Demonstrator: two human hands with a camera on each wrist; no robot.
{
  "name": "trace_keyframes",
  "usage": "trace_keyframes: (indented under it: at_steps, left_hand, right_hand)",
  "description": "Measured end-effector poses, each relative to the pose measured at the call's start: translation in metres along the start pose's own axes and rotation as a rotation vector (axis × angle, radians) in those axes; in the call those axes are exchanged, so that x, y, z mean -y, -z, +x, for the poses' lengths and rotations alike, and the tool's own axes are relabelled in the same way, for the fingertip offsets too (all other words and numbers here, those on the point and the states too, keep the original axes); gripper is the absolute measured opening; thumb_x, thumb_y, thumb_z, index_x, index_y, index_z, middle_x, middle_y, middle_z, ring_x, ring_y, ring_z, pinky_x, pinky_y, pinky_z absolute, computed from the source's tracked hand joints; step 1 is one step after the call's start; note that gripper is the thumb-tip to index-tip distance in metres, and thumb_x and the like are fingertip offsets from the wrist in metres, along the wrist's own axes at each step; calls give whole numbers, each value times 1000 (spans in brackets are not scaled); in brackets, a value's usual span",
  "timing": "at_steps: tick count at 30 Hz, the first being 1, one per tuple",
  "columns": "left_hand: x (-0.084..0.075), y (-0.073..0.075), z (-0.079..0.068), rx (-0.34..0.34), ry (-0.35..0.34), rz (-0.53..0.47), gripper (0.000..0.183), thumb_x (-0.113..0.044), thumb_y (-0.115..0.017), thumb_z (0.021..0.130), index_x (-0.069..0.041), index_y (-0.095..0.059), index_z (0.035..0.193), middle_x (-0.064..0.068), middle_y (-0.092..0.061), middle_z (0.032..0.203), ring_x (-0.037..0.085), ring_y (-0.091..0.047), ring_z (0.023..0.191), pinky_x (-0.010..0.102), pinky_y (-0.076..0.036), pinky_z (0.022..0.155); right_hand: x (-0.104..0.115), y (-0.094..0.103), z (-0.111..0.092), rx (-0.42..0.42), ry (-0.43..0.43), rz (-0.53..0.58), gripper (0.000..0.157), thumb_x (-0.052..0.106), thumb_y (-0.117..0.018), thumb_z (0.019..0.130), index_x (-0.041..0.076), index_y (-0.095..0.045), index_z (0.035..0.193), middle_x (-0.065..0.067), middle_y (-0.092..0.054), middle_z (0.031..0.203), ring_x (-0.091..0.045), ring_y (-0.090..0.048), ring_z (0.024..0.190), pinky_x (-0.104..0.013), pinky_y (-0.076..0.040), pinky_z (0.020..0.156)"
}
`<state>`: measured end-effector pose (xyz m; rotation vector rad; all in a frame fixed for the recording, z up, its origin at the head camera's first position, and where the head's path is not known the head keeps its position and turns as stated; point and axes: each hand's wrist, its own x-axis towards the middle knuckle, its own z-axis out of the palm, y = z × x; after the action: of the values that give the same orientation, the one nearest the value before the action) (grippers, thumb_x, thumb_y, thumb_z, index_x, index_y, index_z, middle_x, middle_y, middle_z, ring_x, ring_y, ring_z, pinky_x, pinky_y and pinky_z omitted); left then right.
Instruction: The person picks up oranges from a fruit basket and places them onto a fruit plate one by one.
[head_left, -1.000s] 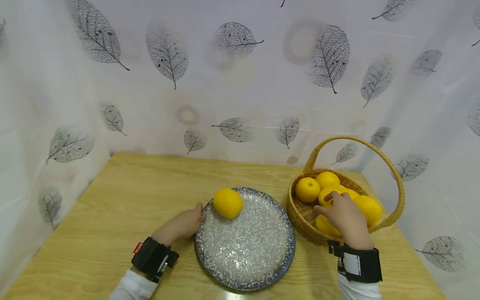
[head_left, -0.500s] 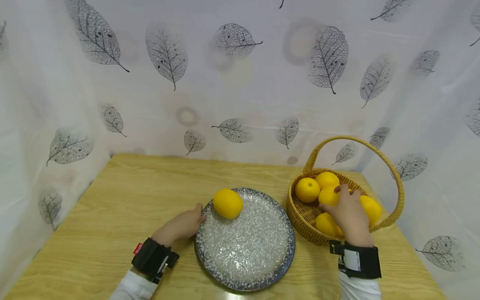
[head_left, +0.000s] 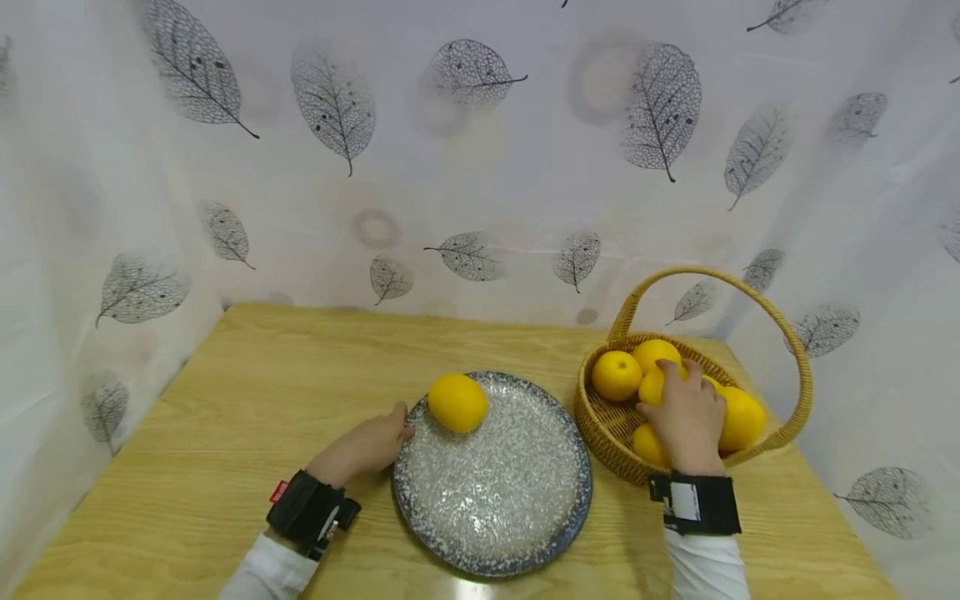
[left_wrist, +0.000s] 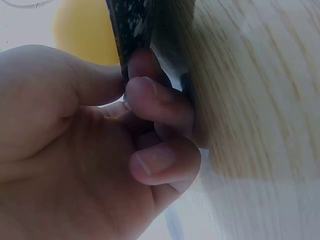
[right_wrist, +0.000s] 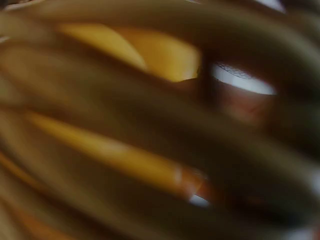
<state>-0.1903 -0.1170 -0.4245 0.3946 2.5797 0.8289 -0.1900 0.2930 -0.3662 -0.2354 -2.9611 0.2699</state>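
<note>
White sleeves are worn, plus chunky black wrist straps; a little red tag is stuck on the left one, a pale grey patch on the right.

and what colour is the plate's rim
The plate's rim is dark blue-grey with pale speckles, best seen in the head view.

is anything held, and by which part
The left hand pinches the plate at its left rim. Whether the right hand, over the fruit in the basket, grips one cannot be told.
</note>
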Motion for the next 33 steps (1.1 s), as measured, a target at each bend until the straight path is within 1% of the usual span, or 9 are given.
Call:
trace_keyframes:
  at_steps: [5, 10, 12, 15, 20, 28, 33]
  left_hand:
    - [-2, 1, -1, 3, 1, 0, 55, -10, -42, 108, 22, -24, 149, 43, -43, 146, 51, -48, 136, 59, -39, 114]
    - [-2, 1, 0, -1, -8, 10, 54, -10, -42, 108, 22, -25, 148, 44, -45, 144, 51, -50, 134, 59, -40, 112]
    - [-2, 1, 0, -3, -7, 17, 54, -10, -42, 108, 22, -26, 148, 44, -45, 144, 51, -50, 134, 59, -41, 112]
    - [0, 0, 1, -5, -1, 23, 54, -10, -42, 108, 21, -25, 149, 43, -45, 145, 51, -50, 134, 58, -40, 112]
    - [2, -2, 0, 1, 4, 23, 56, -11, -42, 108, 21, -23, 150, 42, -44, 146, 50, -50, 135, 58, -40, 113]
    - [3, -2, 2, 1, 10, 13, 57, -12, -41, 108, 20, -22, 151, 41, -40, 150, 50, -45, 139, 58, -37, 116]
    - [1, 0, 0, -4, 7, 34, 56, -12, -43, 108, 21, -25, 149, 42, -47, 143, 50, -52, 133, 58, -41, 112]
  right_hand:
    - [0, -3, 2, 23, -29, -32, 76, 18, -81, 83, 0, -42, 146, -38, -30, 151, -65, -43, 120, -71, -37, 98]
    - [1, -3, 4, 59, -66, -5, 76, 13, -78, 85, 1, -38, 149, -39, -26, 152, -65, -43, 118, -70, -44, 89]
    - [2, -3, 4, 64, -78, 10, 75, 13, -76, 86, 2, -37, 149, -39, -26, 152, -65, -42, 119, -70, -47, 84]
    - [2, -4, 5, 54, -88, 25, 73, 13, -75, 87, 2, -39, 149, -38, -27, 151, -64, -41, 120, -71, -48, 82]
    - [3, -4, 4, 38, -92, 40, 72, 12, -76, 85, 2, -41, 147, -39, -29, 150, -64, -42, 120, -71, -48, 81]
    - [2, -1, 4, 1, -76, 76, 70, 13, -73, 84, -1, -44, 146, -40, -32, 148, -65, -42, 120, -73, -47, 82]
    - [4, 2, 4, -1, -71, 87, 71, 14, -73, 83, -1, -45, 147, -40, -33, 149, -67, -42, 120, -73, -46, 85]
